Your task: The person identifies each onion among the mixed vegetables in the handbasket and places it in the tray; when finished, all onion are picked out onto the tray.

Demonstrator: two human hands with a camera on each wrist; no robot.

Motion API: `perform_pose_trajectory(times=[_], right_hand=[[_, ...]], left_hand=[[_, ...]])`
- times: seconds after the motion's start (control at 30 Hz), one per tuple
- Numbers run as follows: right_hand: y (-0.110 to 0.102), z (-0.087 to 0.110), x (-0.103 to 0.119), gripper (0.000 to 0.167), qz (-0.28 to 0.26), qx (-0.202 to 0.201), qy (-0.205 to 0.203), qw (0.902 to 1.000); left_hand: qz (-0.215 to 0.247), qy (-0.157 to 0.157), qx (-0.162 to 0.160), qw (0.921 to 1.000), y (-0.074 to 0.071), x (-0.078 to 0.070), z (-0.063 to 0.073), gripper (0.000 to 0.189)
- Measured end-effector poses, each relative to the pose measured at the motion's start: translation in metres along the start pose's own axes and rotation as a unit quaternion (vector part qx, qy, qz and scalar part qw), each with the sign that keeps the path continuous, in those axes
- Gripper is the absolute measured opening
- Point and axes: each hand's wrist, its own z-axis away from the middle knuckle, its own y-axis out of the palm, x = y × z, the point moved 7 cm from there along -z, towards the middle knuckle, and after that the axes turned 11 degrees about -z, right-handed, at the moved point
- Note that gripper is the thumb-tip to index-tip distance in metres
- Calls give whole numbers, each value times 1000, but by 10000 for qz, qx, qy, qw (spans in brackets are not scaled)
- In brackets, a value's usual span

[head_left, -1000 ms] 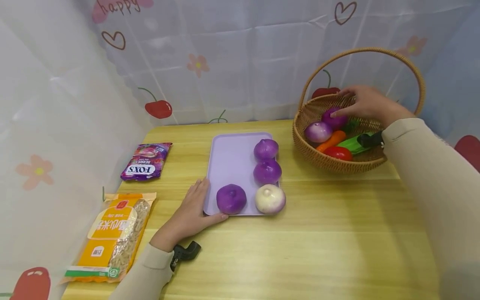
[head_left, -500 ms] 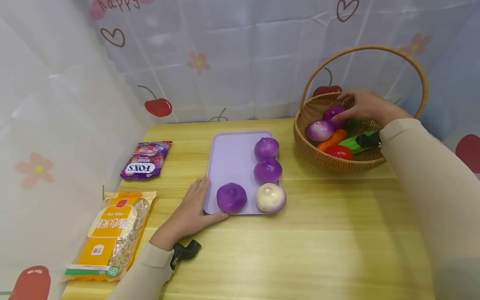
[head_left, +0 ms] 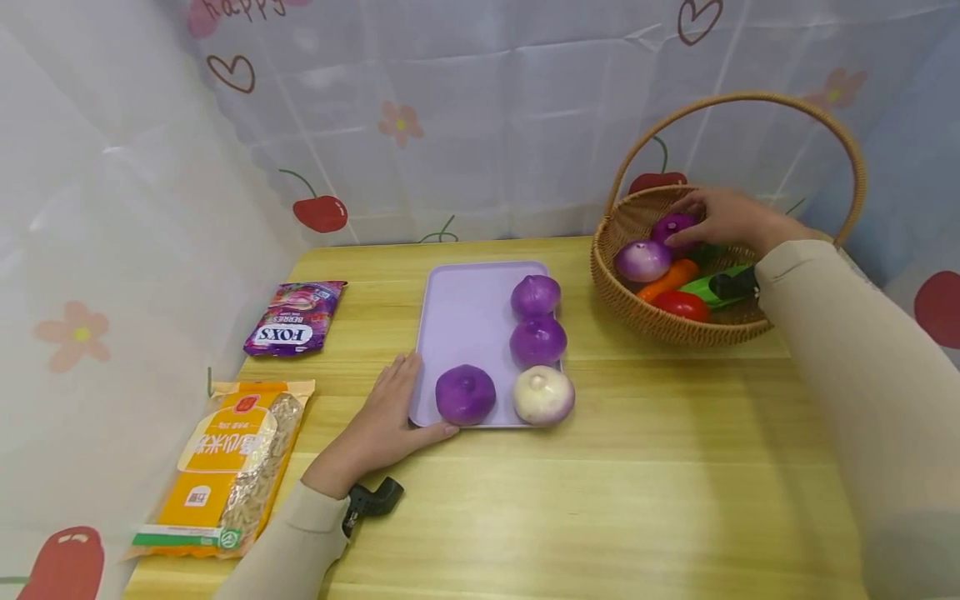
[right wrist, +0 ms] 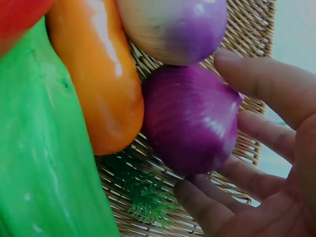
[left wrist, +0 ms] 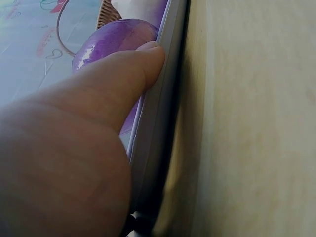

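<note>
In the head view my left hand (head_left: 382,421) rests at the near left corner of the lilac tray (head_left: 465,304), fingers along its left side. Its thumb lies along the front edge, close to a purple onion (left wrist: 116,40) in the left wrist view. Two more purple onions (head_left: 536,297) (head_left: 538,340) and a white-and-purple onion (head_left: 543,396) line the tray's right side. My right hand (head_left: 727,221) reaches into the wicker basket (head_left: 667,329). Its spread fingers surround a purple onion (right wrist: 192,118) in the right wrist view; a firm grip is not visible.
Beside that onion in the basket lie a white-and-purple onion (head_left: 642,261), an orange carrot-like vegetable (head_left: 669,281), a red tomato-like one (head_left: 682,306) and a long green one (head_left: 707,288). The basket handle (head_left: 750,97) arches overhead. At left lie a purple Fox's packet (head_left: 296,318) and an orange bag (head_left: 225,467).
My right hand has moved slightly lower and closer around the purple onion in the basket. My left hand stays at the tray corner, and the onions on the tray have not moved.
</note>
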Motion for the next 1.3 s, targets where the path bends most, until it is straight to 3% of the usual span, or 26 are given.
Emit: perform_pose_trajectory(times=[0.3, 0.63, 1.3], right_hand=[[6, -4, -9, 68, 102, 165, -80, 9998], [3, 1, -8, 68, 586, -92, -213, 9980], [-6, 5, -15, 67, 71, -505, -124, 9986]], left_hand=[[-21, -19, 25, 10000, 1, 0, -1, 127], [30, -50, 48, 10000, -1, -2, -1, 127], [-40, -116, 145, 9998, 3, 1, -1, 129]])
